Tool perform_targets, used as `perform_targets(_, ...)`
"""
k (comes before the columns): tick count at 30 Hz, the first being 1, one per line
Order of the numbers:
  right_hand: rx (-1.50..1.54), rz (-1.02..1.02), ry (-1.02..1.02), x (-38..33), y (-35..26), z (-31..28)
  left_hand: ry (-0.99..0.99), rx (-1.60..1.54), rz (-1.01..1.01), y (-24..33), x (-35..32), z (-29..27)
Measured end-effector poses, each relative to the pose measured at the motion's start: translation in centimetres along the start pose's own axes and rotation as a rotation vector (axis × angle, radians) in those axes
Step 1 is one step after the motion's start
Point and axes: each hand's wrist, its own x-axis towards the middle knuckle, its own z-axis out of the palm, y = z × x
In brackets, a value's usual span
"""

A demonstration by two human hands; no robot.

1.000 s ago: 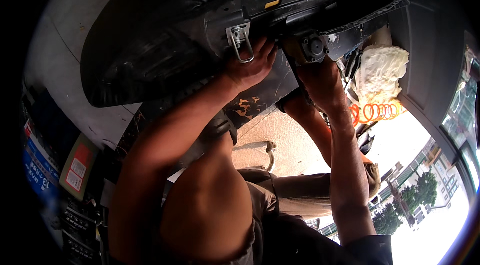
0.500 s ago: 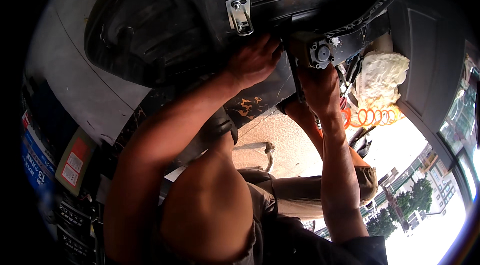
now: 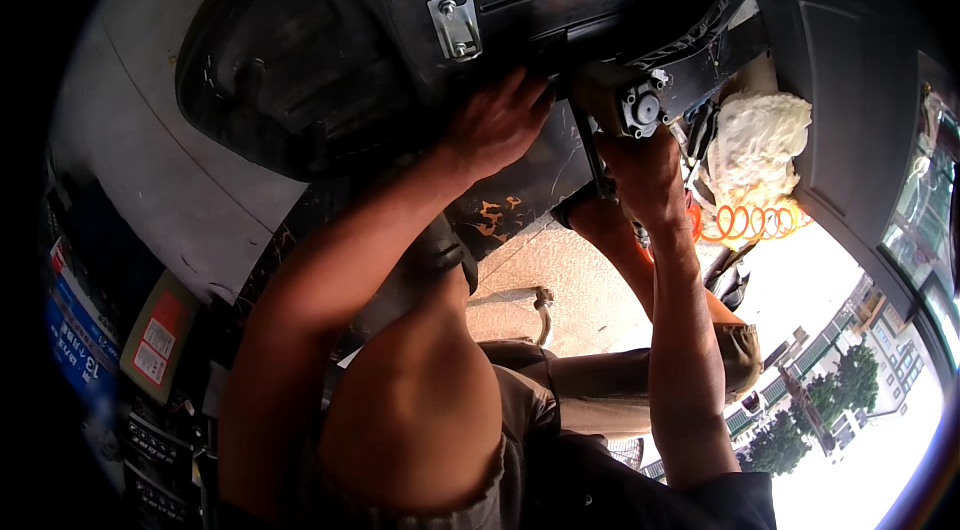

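A black vehicle seat (image 3: pixel 330 40) lies underside up across the top of the view, its cover folded over the rim. A metal bracket (image 3: pixel 455 25) is bolted to its base. My left hand (image 3: pixel 500 120) is at the near edge, its bent fingers closed on the seat cover in deep shadow; the fingertips are partly hidden. Just to its right, my right hand (image 3: pixel 645 170) wraps the handle of an air staple gun (image 3: pixel 625 102) with a round, bolted cap. The gun's nose is dark against the seat rim, so contact cannot be told.
An orange coiled hose (image 3: pixel 750 222) hangs right of my right forearm, below a crumpled pale bundle (image 3: pixel 760 145). A scuffed dark work surface (image 3: pixel 540 180) sits under the seat. Boxes (image 3: pixel 155 335) stand at the left, and a dark door (image 3: pixel 850 100) is at the right.
The seat appears slightly further left and higher in the view, and its bracket has shifted likewise. Both hands keep their places at the near edge, the staple gun still in my right hand.
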Motion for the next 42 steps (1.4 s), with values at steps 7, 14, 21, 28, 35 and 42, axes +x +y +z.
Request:
perform_targets(7, 0.038, -0.056, -0.022, -0.2, -0.3, -0.2, 0.020, -0.048, -0.063, -0.3, 0.1, -0.3)
perform_targets(14, -0.007, -0.072, -0.039, 0.0, -0.7, 0.6, 0.110, 0.026, -0.020, -0.8, -2.6, -2.4)
perform_targets(21, -0.041, -0.051, -0.081, 0.2, -2.7, 0.9, 0.130, 0.088, 0.014, -0.9, -2.7, -2.4)
perform_targets(28, -0.144, 0.034, -0.046, -0.4, -1.7, 2.3, 0.043, 0.055, -0.031, -0.7, -2.8, -2.3)
perform_targets(35, -0.047, -0.005, -0.067, -0.2, -1.6, 1.9, 0.102, -0.020, -0.062, -0.8, -3.0, -2.1)
perform_targets(42, -0.044, -0.069, -0.158, -0.1, -4.1, 0.2, 0.158, -0.042, -0.029, -1.4, -2.6, -2.2)
